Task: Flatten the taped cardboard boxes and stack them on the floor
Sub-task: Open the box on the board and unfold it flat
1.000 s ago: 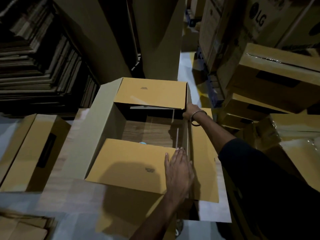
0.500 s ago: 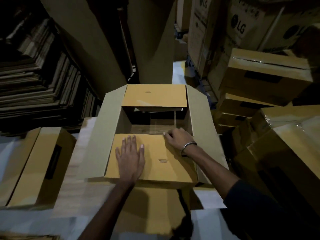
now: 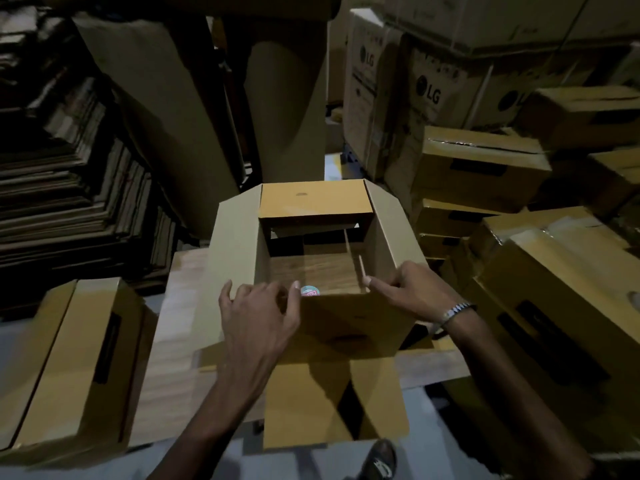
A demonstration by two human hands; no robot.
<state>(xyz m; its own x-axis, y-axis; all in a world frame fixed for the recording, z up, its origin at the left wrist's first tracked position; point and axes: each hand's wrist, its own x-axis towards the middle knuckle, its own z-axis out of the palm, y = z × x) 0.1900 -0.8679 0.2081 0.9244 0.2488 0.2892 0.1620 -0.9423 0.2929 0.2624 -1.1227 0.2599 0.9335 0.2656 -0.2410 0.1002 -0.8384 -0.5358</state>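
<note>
An open cardboard box (image 3: 235, 244) stands on a wooden board (image 3: 173, 341), its top and bottom flaps loose so the board shows through it. My left hand (image 3: 258, 317) grips the top edge of the near wall at its left corner. My right hand (image 3: 412, 292), with a bracelet at the wrist, holds the same edge at the right corner. The near flap (image 3: 349, 327) hangs down toward me. A round sticker (image 3: 309, 291) shows inside by my left fingers.
A closed box (image 3: 69, 368) lies at the left. Several closed boxes (image 3: 554, 289) pile up on the right under tall printed cartons (image 3: 429, 91). Flattened cardboard (image 3: 62, 188) is stacked at far left. A shoe (image 3: 379, 460) shows at the bottom.
Both hands left the near flap's flat face and now grip the near wall's top edge. The near flap has swung outward and down toward me, opening the box's inside.
</note>
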